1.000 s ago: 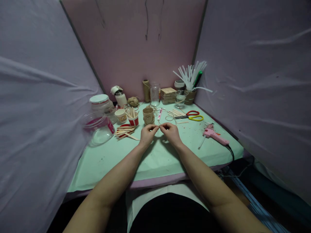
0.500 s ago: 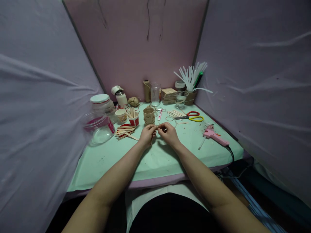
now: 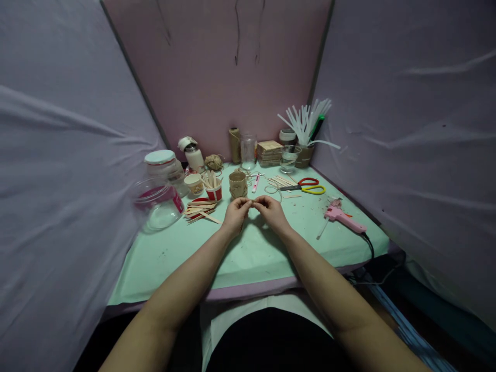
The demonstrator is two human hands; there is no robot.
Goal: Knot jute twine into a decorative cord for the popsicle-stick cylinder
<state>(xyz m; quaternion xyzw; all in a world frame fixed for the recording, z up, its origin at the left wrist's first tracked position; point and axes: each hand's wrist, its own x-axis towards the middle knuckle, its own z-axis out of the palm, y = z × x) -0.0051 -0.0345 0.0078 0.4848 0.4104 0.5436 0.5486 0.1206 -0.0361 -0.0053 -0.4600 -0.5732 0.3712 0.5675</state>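
Observation:
My left hand (image 3: pixel 235 215) and my right hand (image 3: pixel 272 212) meet over the middle of the green table (image 3: pixel 248 256), fingertips pinched together on a thin piece of twine (image 3: pixel 252 203). Both hands are closed. Just behind them stands a small twine-wrapped jar (image 3: pixel 237 184). A loop of loose twine (image 3: pixel 271 189) lies to the right of the jar.
Wooden sticks (image 3: pixel 200 210) and a red cup (image 3: pixel 213 189) lie left of the hands, beside clear plastic jars (image 3: pixel 158 204). Red-and-yellow scissors (image 3: pixel 306 186) and a pink glue gun (image 3: pixel 343 217) lie to the right. Glue sticks in a cup (image 3: pixel 306 129), a glass jar (image 3: pixel 248 150) and a twine ball (image 3: pixel 213 162) line the back.
The two hands have drawn a little closer together, fingertips now touching over the twine. Nothing else on the table has moved.

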